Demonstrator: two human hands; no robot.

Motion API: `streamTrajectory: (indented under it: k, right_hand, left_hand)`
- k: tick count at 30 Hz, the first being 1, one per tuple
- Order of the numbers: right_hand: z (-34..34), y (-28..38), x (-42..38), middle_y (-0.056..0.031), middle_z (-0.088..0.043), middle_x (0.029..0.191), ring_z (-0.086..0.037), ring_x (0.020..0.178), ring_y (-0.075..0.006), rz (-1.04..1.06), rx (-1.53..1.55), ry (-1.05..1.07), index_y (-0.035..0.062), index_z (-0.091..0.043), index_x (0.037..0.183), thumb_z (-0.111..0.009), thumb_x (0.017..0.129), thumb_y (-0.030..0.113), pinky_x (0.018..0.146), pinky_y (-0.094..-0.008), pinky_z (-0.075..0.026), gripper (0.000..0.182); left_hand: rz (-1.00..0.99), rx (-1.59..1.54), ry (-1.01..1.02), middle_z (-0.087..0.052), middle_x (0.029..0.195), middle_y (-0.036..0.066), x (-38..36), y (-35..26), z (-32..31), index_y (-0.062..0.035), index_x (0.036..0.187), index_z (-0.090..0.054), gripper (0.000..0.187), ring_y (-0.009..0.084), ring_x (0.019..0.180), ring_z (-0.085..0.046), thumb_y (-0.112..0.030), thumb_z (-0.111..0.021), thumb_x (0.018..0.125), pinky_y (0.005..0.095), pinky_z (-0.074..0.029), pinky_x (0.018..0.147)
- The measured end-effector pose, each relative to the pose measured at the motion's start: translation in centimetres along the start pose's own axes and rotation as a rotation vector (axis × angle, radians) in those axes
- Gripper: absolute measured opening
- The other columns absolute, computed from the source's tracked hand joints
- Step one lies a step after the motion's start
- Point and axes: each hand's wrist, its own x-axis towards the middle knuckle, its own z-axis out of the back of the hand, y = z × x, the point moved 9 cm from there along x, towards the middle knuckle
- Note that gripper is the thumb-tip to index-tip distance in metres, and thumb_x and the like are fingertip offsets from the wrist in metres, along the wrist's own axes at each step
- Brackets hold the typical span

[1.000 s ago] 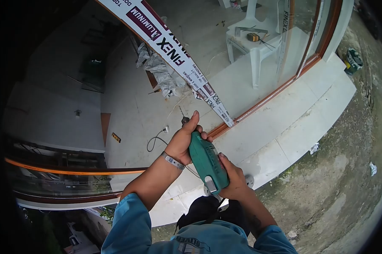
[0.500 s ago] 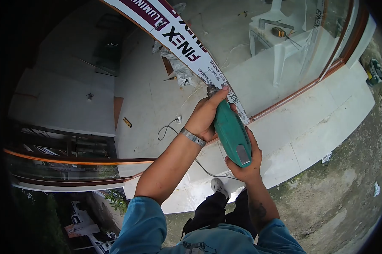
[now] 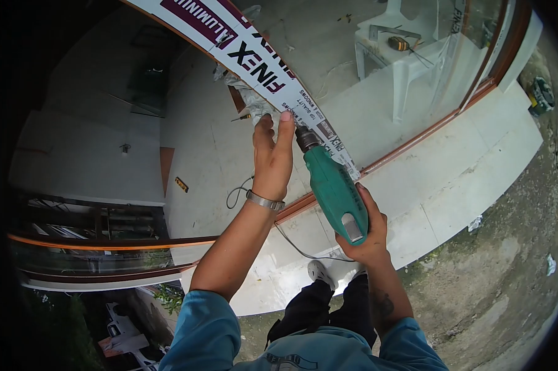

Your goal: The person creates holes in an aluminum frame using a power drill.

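My right hand is wrapped round the rear of a green drill, whose chuck points up and left toward the edge of a door frame. That frame is covered in white protective film printed FINEX. My left hand, with a metal watch band on the wrist, is off the drill, left of its chuck. Its fingers are apart, the thumb and fingers pointing up beside the film-covered frame. Whether the drill bit touches the frame is hard to tell.
Behind the glass on the right, a white plastic chair bears a square and a screwdriver. A cable crosses the tiled ledge. Crumpled plastic lies on the floor inside. A green tool sits outside at the far right.
My left hand has let go of the drill's front and moved left and up, its fingers spreading. The drill stays in my right hand, its chuck now in plain view.
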Motion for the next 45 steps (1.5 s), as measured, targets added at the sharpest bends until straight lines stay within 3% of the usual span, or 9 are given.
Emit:
streamTrajectory:
  k: [1,3,12,15,21,24,27,35,45]
  right_hand:
    - [-0.2,0.3,0.5,-0.0241,-0.064,0.121,-0.07,0.1,-0.0295,0.018,-0.03,0.029,-0.0038,-0.04,0.142,-0.071,0.066,0.002,0.087,-0.0346,-0.054,0.082]
    - [-0.2,0.5,1.2,-0.0245,-0.063,0.123,-0.07,0.101,-0.0295,0.038,-0.06,0.038,-0.0034,-0.041,0.141,-0.071,0.067,0.002,0.087,-0.0337,-0.054,0.08]
    - [4.5,0.0,9.2,-0.0113,-0.063,0.122,-0.066,0.096,-0.0179,-0.134,0.114,0.311,-0.0005,-0.047,0.14,-0.069,0.053,-0.005,0.087,-0.0306,-0.051,0.089]
    - [6.2,-3.8,9.5,-0.0098,-0.067,0.1,-0.067,0.083,-0.0184,-0.656,0.346,0.307,0.0015,-0.051,0.137,-0.067,0.055,-0.009,0.077,-0.0322,-0.054,0.084]
    - [7.5,-4.6,9.7,-0.0103,-0.066,0.091,-0.066,0.074,-0.017,-0.613,0.435,0.262,-0.0022,-0.054,0.13,-0.067,0.058,-0.012,0.063,-0.032,-0.055,0.074]
    - [7.4,-5.3,7.9,-0.0195,-0.063,0.102,-0.067,0.076,-0.027,-0.642,0.437,0.291,-0.0018,-0.039,0.138,-0.066,0.052,-0.014,0.059,-0.0374,-0.056,0.091]
    - [7.3,-2.3,5.1,-0.0148,-0.068,0.114,-0.069,0.094,-0.0213,-0.404,0.274,0.131,-0.0034,-0.049,0.137,-0.07,0.05,0.001,0.088,-0.0302,-0.05,0.089]
    - [3.1,0.2,-0.5,-0.0198,-0.068,0.114,-0.073,0.088,-0.0211,-0.035,0.03,-0.081,-0.0095,-0.044,0.136,-0.075,0.062,0.01,0.076,-0.0283,-0.056,0.083]
    - [-0.5,-1.1,-2.0,-0.0241,-0.065,0.116,-0.069,0.102,-0.0325,-0.142,0.009,-0.116,-0.0082,-0.04,0.14,-0.074,0.058,0.014,0.09,-0.0389,-0.053,0.092]
  left_hand:
    - [-0.351,0.274,-0.251,-0.056,0.115,0.015,1.9,-1.8,2.5,0.0117,0.137,-0.039,0.082,0.0211,0.111,-0.053,-0.054,-0.06,0.092,0.0369,-0.044,0.094]
    - [-0.664,-0.15,-0.339,-0.055,0.111,0.013,3.3,-13.3,4.9,0.0102,0.134,-0.04,0.08,0.0177,0.102,-0.052,-0.056,-0.058,0.093,0.0325,-0.044,0.089]
    - [-0.699,-0.166,-0.458,-0.041,0.073,-0.003,6.0,-17.7,4.2,-0.0029,0.091,-0.05,0.069,0.0081,0.066,-0.038,-0.071,-0.039,0.094,0.0247,-0.039,0.062]
    - [-0.714,-0.174,-0.519,-0.055,0.072,0.003,5.9,-17.7,4.6,0.0011,0.089,-0.054,0.075,0.0099,0.067,-0.051,-0.072,-0.036,0.094,0.0237,-0.044,0.065]
    - [-0.691,-0.128,-0.545,-0.048,0.072,0.001,6.2,-17.4,4.7,-0.0024,0.081,-0.049,0.073,0.0107,0.065,-0.044,-0.072,-0.031,0.095,0.0253,-0.043,0.064]
    - [-0.686,-0.138,-0.559,-0.049,0.073,0.003,6.3,-17.3,4.8,-0.0002,0.087,-0.052,0.077,0.0117,0.067,-0.046,-0.074,-0.029,0.094,0.0256,-0.045,0.068]
    - [-0.727,-0.065,-0.603,-0.05,0.074,0.003,5.8,-17.6,4.8,0.0016,0.09,-0.053,0.081,0.0123,0.068,-0.047,-0.075,-0.028,0.093,0.0261,-0.045,0.07]
    - [-0.716,-0.11,-0.537,-0.055,0.076,0.004,6.7,-17.1,4.8,0.0028,0.093,-0.054,0.082,0.0132,0.07,-0.05,-0.076,-0.03,0.092,0.0265,-0.046,0.072]
    - [-0.745,-0.142,-0.484,-0.058,0.08,0.005,6.2,-17.2,4.1,0.0045,0.105,-0.053,0.08,0.013,0.072,-0.055,-0.071,-0.031,0.095,0.0258,-0.047,0.071]
